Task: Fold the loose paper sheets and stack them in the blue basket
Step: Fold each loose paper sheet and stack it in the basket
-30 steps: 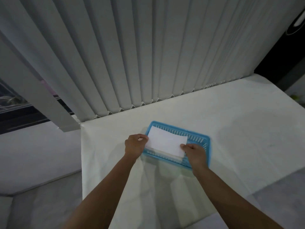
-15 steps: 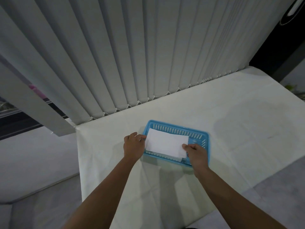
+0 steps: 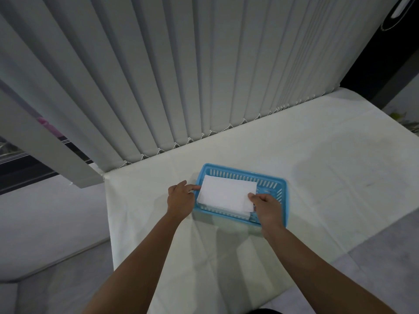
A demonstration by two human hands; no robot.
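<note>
A blue slotted basket (image 3: 281, 184) sits on the white-covered table (image 3: 317, 155). A folded white paper sheet (image 3: 226, 194) lies in it on top of other folded sheets, whose edges show at the near side. My right hand (image 3: 266, 206) pinches the sheet's near right corner. My left hand (image 3: 180, 198) is at the basket's left rim, fingers loosely spread, with fingertips touching the sheet's left edge.
Grey vertical blinds (image 3: 181, 75) hang along the table's far edge. The table's left edge (image 3: 108, 223) drops to a grey floor (image 3: 45, 223). A dark opening (image 3: 385, 64) lies at the far right.
The folded sheet has gone lower into the basket. My left hand has loosened from a closed grip to spread fingers at the sheet's edge. The view has tilted slightly.
</note>
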